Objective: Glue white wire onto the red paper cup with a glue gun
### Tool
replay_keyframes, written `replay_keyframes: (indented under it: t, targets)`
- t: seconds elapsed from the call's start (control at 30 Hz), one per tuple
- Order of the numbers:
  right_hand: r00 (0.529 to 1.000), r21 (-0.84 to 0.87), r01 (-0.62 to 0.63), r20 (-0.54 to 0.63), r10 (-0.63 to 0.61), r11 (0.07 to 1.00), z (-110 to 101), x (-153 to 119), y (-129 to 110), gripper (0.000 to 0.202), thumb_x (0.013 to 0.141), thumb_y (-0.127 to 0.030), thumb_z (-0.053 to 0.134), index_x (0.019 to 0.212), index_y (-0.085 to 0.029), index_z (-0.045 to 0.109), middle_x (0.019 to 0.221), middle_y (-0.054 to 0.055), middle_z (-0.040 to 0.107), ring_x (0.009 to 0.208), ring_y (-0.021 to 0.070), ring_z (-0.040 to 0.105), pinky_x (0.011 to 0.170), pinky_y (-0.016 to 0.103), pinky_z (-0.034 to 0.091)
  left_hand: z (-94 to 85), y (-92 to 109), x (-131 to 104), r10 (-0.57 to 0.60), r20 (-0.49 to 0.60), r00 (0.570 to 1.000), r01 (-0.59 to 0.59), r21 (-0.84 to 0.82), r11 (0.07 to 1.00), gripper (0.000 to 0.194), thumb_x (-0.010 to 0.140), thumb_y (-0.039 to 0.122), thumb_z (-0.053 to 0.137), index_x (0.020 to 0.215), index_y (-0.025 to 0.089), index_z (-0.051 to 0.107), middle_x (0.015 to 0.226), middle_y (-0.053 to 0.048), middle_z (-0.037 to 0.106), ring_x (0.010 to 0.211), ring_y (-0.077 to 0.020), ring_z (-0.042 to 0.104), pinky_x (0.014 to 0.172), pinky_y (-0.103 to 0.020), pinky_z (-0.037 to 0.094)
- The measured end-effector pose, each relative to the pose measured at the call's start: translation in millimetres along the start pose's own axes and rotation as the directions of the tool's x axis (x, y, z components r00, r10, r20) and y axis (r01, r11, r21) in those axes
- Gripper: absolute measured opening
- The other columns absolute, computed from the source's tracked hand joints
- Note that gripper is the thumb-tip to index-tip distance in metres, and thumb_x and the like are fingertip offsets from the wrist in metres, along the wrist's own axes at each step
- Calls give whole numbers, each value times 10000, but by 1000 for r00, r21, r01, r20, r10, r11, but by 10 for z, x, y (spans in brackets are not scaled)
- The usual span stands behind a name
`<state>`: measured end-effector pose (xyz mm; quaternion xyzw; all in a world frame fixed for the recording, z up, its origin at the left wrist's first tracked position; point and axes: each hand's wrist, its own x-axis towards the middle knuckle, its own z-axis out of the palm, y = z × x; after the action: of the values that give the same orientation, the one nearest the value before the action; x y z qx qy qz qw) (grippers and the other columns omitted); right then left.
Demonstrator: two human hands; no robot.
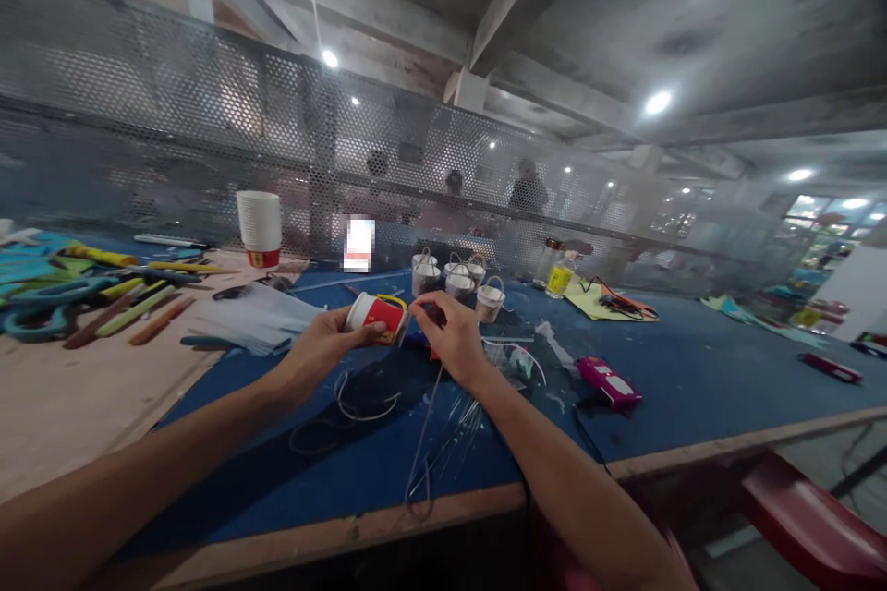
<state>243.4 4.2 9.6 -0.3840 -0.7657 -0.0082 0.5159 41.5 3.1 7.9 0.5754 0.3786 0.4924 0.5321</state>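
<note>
My left hand [336, 330] is wrapped round a paper cup [380, 318], white with a red and yellow band, which lies tilted on its side above the table. A yellow strip [394, 301] curves along the cup's upper edge. Close to the cup's right end, my right hand [447, 328] is closed in a pinch; what its fingertips hold is too small to make out. Below this hand a thin pale cord [424, 452] runs down to the table's front edge. Loops of pale cord [364, 402] and several thin clear strands [457, 425] lie beneath the hands.
Several small handled buckets [459, 281] stand behind my right hand. At the left are a stack of paper cups [260, 222], scissors [52, 300] and coloured pens. A magenta device [608, 382] and a yellow-labelled bottle [560, 277] are to the right. A perforated screen [263, 129] rises behind.
</note>
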Motion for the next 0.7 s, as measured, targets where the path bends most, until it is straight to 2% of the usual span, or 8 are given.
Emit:
replay_keyframes:
  t: [0.23, 0.7]
  targets:
    - [999, 4, -18, 36, 17, 1000, 47, 33, -31, 206, 945, -363, 558, 944, -195, 678, 833, 32, 694, 727, 142, 629, 666, 241, 471, -67, -32, -28, 56, 7, 998, -56, 53, 997, 216, 718, 359, 807, 854, 197, 761, 827, -27, 788, 745, -189, 698, 748, -274, 523]
    - [997, 11, -45, 55, 44, 999, 31, 12, -64, 237, 950, -393, 542, 937, -199, 677, 783, 24, 672, 694, 139, 606, 654, 250, 455, -68, -21, -66, 33, 33, 999, -34, 39, 999, 233, 709, 344, 819, 864, 179, 765, 833, -39, 786, 745, -191, 700, 765, -276, 526]
